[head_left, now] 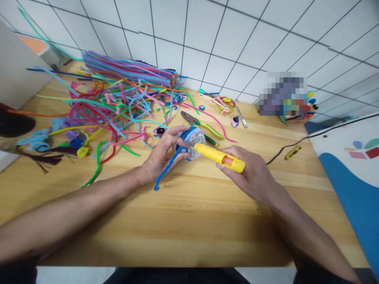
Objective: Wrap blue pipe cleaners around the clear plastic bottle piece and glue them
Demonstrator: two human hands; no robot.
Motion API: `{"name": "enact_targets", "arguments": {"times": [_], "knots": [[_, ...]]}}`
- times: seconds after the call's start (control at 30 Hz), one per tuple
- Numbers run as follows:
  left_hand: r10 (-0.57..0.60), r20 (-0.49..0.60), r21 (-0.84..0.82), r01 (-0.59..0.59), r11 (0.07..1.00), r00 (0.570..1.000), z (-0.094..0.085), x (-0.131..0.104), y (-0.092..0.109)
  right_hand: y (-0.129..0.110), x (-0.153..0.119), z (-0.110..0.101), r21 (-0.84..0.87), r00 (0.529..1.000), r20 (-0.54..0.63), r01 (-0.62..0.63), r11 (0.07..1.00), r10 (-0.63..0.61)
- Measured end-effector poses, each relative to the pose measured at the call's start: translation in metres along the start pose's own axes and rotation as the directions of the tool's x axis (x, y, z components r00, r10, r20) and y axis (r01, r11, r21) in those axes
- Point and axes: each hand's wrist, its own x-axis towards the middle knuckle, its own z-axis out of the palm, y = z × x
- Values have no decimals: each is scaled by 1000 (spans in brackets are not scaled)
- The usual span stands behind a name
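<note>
My left hand point(166, 152) is closed around a small, round, see-through piece point(197, 138) banded with blue and lilac pipe cleaner. From its side a loose blue pipe cleaner point(167, 169) hangs down toward me, passing by my fingers. My right hand point(251, 169) grips a yellow hot glue gun point(220, 156). Its front end points left and meets or nearly meets the see-through face; whether they touch I cannot tell. Just behind lie pliers point(204, 124) with yellow-green handles, their grips partly hidden by the round piece.
Tangled pipe cleaners point(112, 106) cover the table's left side, with a thick bundle point(130, 71) along the tiled wall. A yellow cutter knife point(293, 153) and a black cable point(284, 148) lie at right. A filled container point(296, 116) stands at the back right, partly blurred.
</note>
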Motion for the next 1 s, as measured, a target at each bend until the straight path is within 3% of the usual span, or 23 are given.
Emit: {"name": "enact_targets", "arguments": {"times": [0.27, 1.0], "knots": [[-15, 0, -39, 15, 999, 1000, 0, -1, 1, -1, 1, 0, -7, 996, 37, 78, 997, -77], [-32, 20, -53, 33, 998, 999, -1, 1, 1, 3, 0, 1, 7, 997, -2, 76, 997, -76]]}}
